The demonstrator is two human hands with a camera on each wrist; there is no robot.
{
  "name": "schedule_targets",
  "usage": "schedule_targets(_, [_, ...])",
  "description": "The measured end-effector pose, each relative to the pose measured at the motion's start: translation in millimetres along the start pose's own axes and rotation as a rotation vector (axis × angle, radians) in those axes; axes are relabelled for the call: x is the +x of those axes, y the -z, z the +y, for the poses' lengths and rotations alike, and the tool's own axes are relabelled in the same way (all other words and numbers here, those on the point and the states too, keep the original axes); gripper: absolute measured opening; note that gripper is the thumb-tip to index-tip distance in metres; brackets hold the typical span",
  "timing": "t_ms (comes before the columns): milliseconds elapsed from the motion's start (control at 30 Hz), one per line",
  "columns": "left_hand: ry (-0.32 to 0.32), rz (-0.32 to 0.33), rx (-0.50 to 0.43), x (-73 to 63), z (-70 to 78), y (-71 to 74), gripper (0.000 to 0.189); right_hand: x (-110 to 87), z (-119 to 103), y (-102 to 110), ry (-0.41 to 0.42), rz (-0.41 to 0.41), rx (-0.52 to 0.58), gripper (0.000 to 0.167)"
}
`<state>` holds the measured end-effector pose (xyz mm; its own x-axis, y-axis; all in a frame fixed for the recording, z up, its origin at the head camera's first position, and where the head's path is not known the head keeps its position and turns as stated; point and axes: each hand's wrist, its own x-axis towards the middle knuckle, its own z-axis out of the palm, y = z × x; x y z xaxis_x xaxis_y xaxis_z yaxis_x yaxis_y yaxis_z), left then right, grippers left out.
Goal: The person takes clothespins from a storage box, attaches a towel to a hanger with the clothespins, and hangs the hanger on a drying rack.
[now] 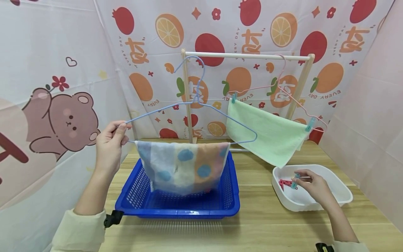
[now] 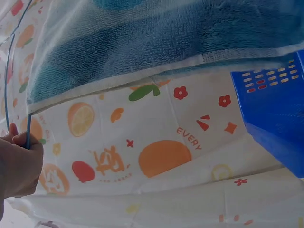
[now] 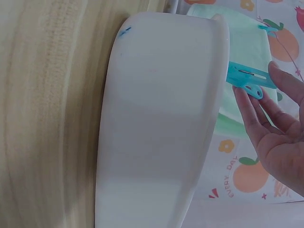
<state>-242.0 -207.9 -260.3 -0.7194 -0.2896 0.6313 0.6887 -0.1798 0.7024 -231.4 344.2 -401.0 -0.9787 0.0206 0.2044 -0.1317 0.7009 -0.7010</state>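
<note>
My left hand (image 1: 110,140) grips the left end of a blue clothes hanger (image 1: 157,110), holding it up over the basket. Over the hanger's lower bar hangs a small striped towel (image 1: 184,168) with blue spots; its blue terry side (image 2: 156,47) fills the top of the left wrist view. Between thumb and fingers, my right hand (image 1: 315,187) pinches a teal clothespin (image 3: 249,78) over the white tub (image 1: 341,194). Red clothespins (image 1: 284,183) lie inside that tub. A light green towel (image 1: 261,129) hangs from a pink hanger (image 1: 302,105), held by teal clothespins (image 1: 310,124) at both corners.
The pink hanger hooks on the white rail (image 1: 245,55) of a wooden rack (image 1: 303,82) at the back. A blue plastic basket (image 1: 176,212) stands on the wooden table (image 1: 255,224) under the striped towel. Printed cloth (image 1: 148,42) lines the back and sides.
</note>
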Motion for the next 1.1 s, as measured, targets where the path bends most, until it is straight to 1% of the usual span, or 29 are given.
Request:
schedule_targets(67, [0.018, 0.01, -0.039, 0.5, -0.6, 1.8, 0.014, 0.0, -1, 1, 0.0, -0.001, 0.002, 0.048])
schedule_targets(133, [0.033, 0.013, -0.057, 0.8, 0.0, 2.9, 0.014, 0.4, -3, 1, 0.0, 0.0, 0.007, 0.048])
schedule_targets(333, [0.065, 0.001, -0.081, 1.5, 4.7, 2.4, 0.014, 3.6, -12, 4, 0.017, 0.012, 0.014, 0.049])
schedule_targets(467, [0.087, -0.01, -0.104, 1.4, 6.0, 1.5, 0.014, 6.5, -20, 3, 0.052, 0.028, 0.02, 0.05])
schedule_targets(600, [0.091, -0.011, -0.129, 0.3, 5.4, 1.4, 0.014, 7.7, -31, 2, 0.091, 0.047, 0.036, 0.048])
schedule_targets(833, [0.073, -0.016, -0.169, 1.0, 4.8, 0.0, 0.015, 9.8, -49, 2, 0.159, 0.067, 0.045, 0.044])
schedule_targets(1100, [0.1, 0.013, -0.17, 0.8, 5.3, -4.3, 0.015, 16.3, -72, 3, 0.235, 0.067, 0.065, 0.041])
